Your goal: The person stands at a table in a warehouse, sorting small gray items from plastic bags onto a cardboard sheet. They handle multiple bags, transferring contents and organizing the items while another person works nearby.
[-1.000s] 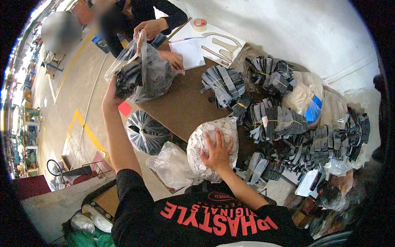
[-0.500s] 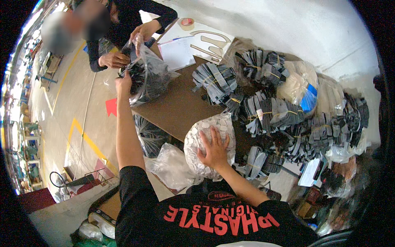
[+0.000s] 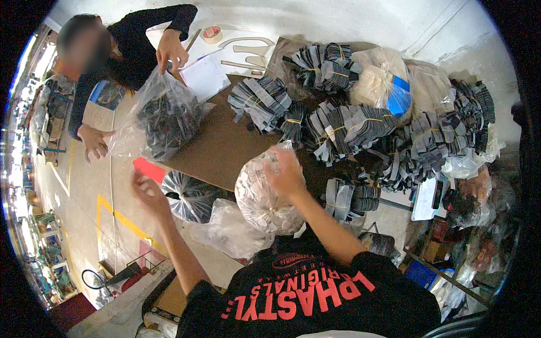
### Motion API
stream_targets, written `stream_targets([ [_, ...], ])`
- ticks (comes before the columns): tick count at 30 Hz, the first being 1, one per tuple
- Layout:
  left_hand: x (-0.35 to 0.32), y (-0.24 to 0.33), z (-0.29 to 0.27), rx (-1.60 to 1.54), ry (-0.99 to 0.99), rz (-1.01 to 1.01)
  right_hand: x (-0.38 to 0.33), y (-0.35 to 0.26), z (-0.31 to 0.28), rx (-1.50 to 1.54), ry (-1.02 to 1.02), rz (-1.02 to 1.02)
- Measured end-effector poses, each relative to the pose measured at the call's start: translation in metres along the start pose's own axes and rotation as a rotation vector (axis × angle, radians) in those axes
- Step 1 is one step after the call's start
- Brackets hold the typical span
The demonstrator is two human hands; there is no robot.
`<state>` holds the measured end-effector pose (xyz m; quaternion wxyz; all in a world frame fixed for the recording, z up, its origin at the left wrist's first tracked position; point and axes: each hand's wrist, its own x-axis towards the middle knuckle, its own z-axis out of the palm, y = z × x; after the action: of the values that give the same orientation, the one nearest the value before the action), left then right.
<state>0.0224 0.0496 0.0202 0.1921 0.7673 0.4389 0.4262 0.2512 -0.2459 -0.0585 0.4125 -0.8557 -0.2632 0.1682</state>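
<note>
Head view: left hand stands off the near-left table edge, fingers curled loosely, thumb apart from them, nothing visible between. Just ahead of these fingers lies a red patch; to their right, a knotted clear bag with dark contents sits below the tabletop level. Right hand is motion-blurred over the right side of a rounded clear bag of white pieces; cannot tell whether its fingers are spread or pressed together, nor whether they touch the film. That bag lies under and to the left of the right fingers, at the near edge of the brown tabletop. A crumpled clear bag lies nearer the body, left of the right fingers. Beyond the left fingers, a clear bag of black pieces rests on the table, well apart from both own hands; a co-worker's upper hand grips its gathered top, while the co-worker's lower hand has its fingers loosely bent near the film. Farther out lie a notebook and tape roll. Banded grey strip bundles are heaped to the right of the right fingers.
</note>
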Motion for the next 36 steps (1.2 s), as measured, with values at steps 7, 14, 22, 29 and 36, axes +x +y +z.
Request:
stream_targets([
  [7,-0.156,-0.007,0.009,-0.155,-0.532,-0.274,0.105,0.025,-0.003,-0.448,0.131,0.411],
  [14,-0.177,0.013,0.012,-0.459,-0.563,-0.732,0.093,0.037,-0.039,-0.15,0.384,0.261],
  [22,-0.14,0.069,0.046,-0.792,-0.619,-0.656,0.037,-0.025,-0.117,0.729,0.211,0.056],
  [29,-0.088,0.181,0.053,-1.126,-0.696,-0.519,0.011,-0.081,-0.143,0.661,0.011,-0.276],
  [36,-0.077,0.206,0.066,-1.089,-0.753,-0.297,0.004,-0.098,-0.126,0.667,-0.139,-0.27],
])
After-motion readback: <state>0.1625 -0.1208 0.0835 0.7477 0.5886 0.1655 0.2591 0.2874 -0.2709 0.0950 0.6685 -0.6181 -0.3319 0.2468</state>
